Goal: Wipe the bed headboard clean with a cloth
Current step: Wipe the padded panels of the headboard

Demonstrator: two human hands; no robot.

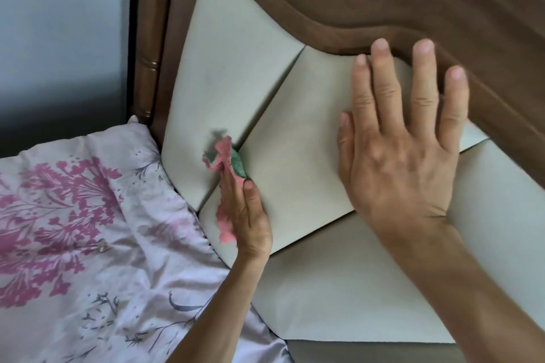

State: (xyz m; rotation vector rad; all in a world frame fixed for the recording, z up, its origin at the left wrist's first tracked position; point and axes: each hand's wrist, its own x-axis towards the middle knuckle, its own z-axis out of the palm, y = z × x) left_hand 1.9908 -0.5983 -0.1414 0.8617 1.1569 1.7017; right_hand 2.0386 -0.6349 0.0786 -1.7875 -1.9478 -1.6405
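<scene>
Headboard (236, 67) cleaning here, and from where I'm standing the working bit is the left hand (247, 215): its fingers (233, 191) lie pressed together, long and flat, with the thumb pinching a pink and green cloth (227, 162) against them. The cloth's bunched front end pokes out past the fingertips, right at the groove where two cream padded panels (300, 138) meet. That's low on the headboard, just beside the floral pillow (88, 200), which sits against the headboard's bottom left corner.

The right hand (404, 138) holds nothing. Its fingers are spread wide, palm flat on the middle panel, with the tips reaching the curvy brown wooden frame (383, 2) along the top. Looks like it's bracing the person while they lean in (or just steadying the padding, hard to say).

To do this step well, I'd say poke the cloth right into that seam and drag it along the groove, since dust tends to collect in those creases. Then open the cloth out flatter for the broad panels; a scrunched wad only touches a small patch at a time. Nudging the pillow aside would let the bottom edge get wiped too. The wooden frame and the turned post (150, 38) on the left will want a pass as well.
</scene>
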